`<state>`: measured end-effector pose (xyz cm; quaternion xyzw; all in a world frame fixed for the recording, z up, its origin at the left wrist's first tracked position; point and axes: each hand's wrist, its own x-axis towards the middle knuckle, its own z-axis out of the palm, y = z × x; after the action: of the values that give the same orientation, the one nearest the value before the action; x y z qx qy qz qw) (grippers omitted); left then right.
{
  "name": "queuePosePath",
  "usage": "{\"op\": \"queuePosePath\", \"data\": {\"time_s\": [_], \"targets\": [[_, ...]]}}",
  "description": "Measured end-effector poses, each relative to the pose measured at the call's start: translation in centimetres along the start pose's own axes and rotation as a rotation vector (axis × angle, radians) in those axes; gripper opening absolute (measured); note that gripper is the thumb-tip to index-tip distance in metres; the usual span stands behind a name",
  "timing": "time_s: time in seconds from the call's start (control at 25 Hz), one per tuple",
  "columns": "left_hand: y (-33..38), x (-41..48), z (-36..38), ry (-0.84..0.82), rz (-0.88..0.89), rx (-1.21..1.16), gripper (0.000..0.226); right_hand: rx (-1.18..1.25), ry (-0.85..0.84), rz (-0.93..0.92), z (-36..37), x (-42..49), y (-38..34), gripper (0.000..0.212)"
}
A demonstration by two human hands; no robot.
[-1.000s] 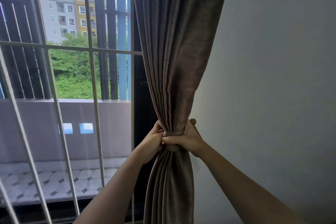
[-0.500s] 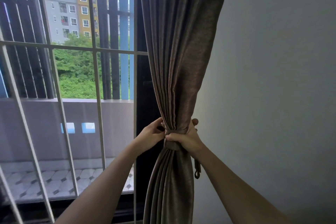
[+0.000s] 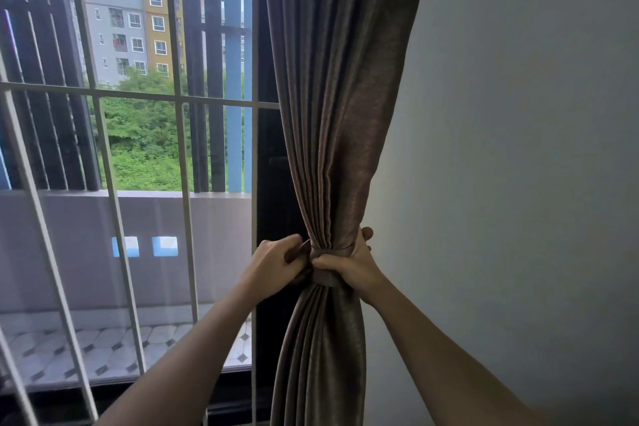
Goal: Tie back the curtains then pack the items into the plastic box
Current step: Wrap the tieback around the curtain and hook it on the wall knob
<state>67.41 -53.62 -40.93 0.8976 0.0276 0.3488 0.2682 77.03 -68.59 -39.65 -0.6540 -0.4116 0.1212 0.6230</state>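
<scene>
Brown curtain (image 3: 340, 121), gathered: left hand (image 3: 273, 261) and right hand (image 3: 349, 264) both gripping its tie-back band (image 3: 325, 278), seemingly same fabric

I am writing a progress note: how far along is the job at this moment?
Done: the brown curtain is gathered into a bundle, with the tie-back band wrapped round it. In hand: the left hand and the right hand both grip the band; whether it is fastened cannot be seen. Left: fastening if needed, then all the packing; nothing of it shows in this view.
</scene>
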Motion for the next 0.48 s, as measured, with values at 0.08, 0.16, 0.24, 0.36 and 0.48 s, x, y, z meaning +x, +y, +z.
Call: {"op": "queuePosePath", "data": {"time_s": [0.08, 0.16, 0.24, 0.36, 0.48], "targets": [[-0.5, -0.1, -1.6, -0.082, 0.010, 0.069, 0.010, -0.001, -0.016, 0.009, -0.2, -0.2, -0.1, 0.079], [-0.9, -0.1, -2.9, -0.060, -0.029, 0.116, 0.017, 0.005, -0.030, 0.013, -0.1, -0.2, -0.1, 0.074], [-1.0, -0.6, -3.1, 0.035, -0.055, 0.147, 0.017, 0.001, -0.040, 0.007, 0.3, -0.3, -0.3, 0.069], [-0.7, -1.6, -1.7, 0.056, -0.109, 0.357, 0.010, -0.011, -0.029, -0.006, 0.8, -0.4, -0.5, 0.068], [-0.1, -1.3, -1.1, 0.014, -0.228, 0.464, 0.012, -0.016, -0.033, -0.004, 0.6, -0.7, -0.7, 0.073]]}}
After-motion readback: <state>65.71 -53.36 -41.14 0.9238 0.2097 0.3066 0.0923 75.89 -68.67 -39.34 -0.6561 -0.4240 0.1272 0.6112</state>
